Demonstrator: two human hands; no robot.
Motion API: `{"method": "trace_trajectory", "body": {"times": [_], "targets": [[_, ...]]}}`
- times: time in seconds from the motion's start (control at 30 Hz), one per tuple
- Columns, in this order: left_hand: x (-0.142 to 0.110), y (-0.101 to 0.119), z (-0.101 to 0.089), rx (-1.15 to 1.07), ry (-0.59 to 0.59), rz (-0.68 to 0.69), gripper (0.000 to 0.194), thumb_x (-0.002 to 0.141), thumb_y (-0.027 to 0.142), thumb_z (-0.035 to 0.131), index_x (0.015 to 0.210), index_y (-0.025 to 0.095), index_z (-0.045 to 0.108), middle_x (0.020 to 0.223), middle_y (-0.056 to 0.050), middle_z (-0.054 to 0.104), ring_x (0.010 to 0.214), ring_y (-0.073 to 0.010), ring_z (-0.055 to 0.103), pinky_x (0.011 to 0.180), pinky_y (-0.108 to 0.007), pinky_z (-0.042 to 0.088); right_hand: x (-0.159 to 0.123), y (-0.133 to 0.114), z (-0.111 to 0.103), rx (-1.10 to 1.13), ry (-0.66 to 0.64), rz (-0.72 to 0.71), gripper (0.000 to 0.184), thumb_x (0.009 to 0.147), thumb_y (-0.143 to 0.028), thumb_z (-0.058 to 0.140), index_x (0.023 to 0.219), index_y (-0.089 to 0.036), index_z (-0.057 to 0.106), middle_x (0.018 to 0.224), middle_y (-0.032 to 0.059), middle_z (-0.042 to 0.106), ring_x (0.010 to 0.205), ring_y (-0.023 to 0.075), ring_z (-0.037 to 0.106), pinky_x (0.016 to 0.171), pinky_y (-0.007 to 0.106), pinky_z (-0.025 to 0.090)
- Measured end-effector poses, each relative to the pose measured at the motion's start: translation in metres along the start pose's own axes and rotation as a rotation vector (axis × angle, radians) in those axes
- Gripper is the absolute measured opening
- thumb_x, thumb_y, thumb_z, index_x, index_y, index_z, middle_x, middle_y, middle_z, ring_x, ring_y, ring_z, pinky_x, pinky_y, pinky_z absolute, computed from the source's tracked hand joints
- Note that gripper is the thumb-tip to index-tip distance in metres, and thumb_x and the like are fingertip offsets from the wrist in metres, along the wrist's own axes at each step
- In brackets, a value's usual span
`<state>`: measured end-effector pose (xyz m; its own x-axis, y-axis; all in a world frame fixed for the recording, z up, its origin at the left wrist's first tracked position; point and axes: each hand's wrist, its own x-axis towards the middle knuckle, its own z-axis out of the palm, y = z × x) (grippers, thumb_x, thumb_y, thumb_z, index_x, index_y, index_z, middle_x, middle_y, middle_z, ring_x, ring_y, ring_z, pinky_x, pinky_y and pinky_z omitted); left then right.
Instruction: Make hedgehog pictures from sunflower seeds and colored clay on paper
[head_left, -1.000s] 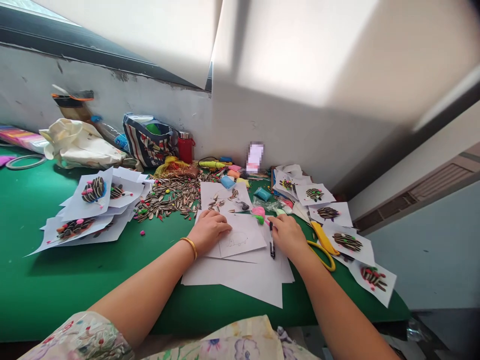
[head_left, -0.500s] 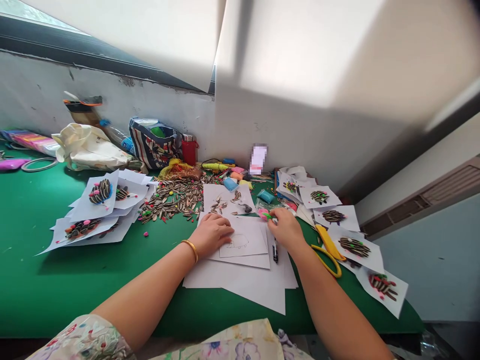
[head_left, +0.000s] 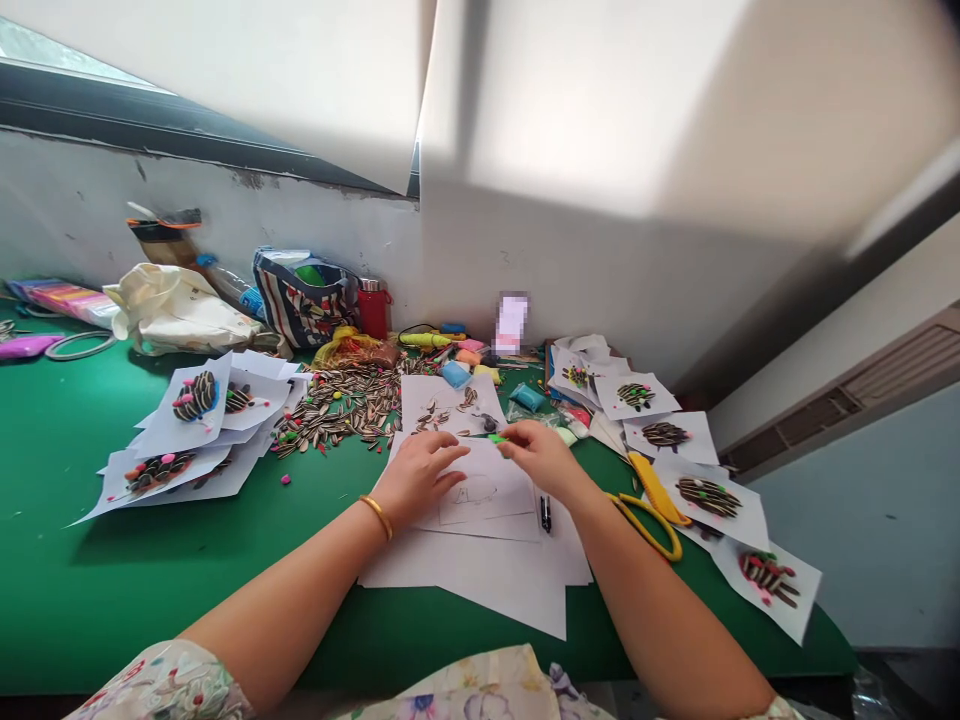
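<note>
Green lump (head_left: 496,438) hides partly behind the right hand (head_left: 543,460).

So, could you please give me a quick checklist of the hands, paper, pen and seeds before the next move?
1. Small green piece between the right hand's fingertips: ok, it is held there.
2. Sheet with the pencil-like drawing face up in front of the person: ok.
3. Left hand pressing firmly on the paper: cannot tell; it is over the sheet's left side.
4. Black pen off the paper: not ok, it lies on the larger white sheets.
5. Striped seeds at hand: ok, heaped beyond the left hand.
</note>
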<state>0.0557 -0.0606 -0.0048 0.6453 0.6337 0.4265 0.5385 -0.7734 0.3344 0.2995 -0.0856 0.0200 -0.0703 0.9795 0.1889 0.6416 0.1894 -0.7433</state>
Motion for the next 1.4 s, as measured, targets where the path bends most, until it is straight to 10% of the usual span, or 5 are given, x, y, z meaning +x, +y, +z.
{"method": "trace_trajectory", "body": {"times": [0.27,0.53,0.77,1.4], "targets": [[0.018,0.029,-0.012,-0.203,-0.043,-0.252,0.025,0.087,0.039,0.063,0.107,0.026,0.066,0.092,-0.001,0.07,0.076,-0.0163,0.062,0.068,-0.028,0.047,-0.004,-0.023,0.037,0.358,-0.086,-0.011,0.01,0.083,-0.04,0.064,0.081,-0.03,0.063,0.076,0.0015,0.068,0.069,0.0221,0.064,0.061,0.039,0.055],[0.027,0.008,-0.017,-0.2,-0.033,-0.332,0.018,0.087,0.032,0.057,0.1,0.024,0.067,0.092,-0.002,0.072,0.083,-0.0194,0.068,0.074,-0.03,0.052,0.005,0.055,-0.035,-0.408,0.395,0.091,0.032,0.085,-0.028,0.055,0.114,-0.018,0.064,0.113,0.0151,0.062,0.11,0.0317,0.054,0.094,0.048,0.044],[0.039,0.008,0.0,-0.521,-0.125,-0.443,0.031,0.091,0.038,0.048,0.108,0.019,0.065,0.084,-0.004,0.072,0.063,-0.0148,0.066,0.065,-0.029,0.054,0.004,0.095,-0.055,-0.747,0.338,0.314,0.028,0.084,-0.025,0.059,0.109,-0.021,0.068,0.103,0.014,0.063,0.098,0.0287,0.057,0.08,0.04,0.044],[0.056,0.049,0.051,-0.13,-0.229,0.06,0.052,0.08,0.015,0.066,0.13,0.028,0.059,0.152,-0.008,0.04,0.127,-0.0268,0.053,0.103,-0.04,0.048,0.004,0.054,-0.027,-0.034,0.498,0.151,0.021,0.09,-0.037,0.042,0.096,-0.021,0.054,0.089,0.0068,0.064,0.08,0.0226,0.059,0.072,0.035,0.046]]}}
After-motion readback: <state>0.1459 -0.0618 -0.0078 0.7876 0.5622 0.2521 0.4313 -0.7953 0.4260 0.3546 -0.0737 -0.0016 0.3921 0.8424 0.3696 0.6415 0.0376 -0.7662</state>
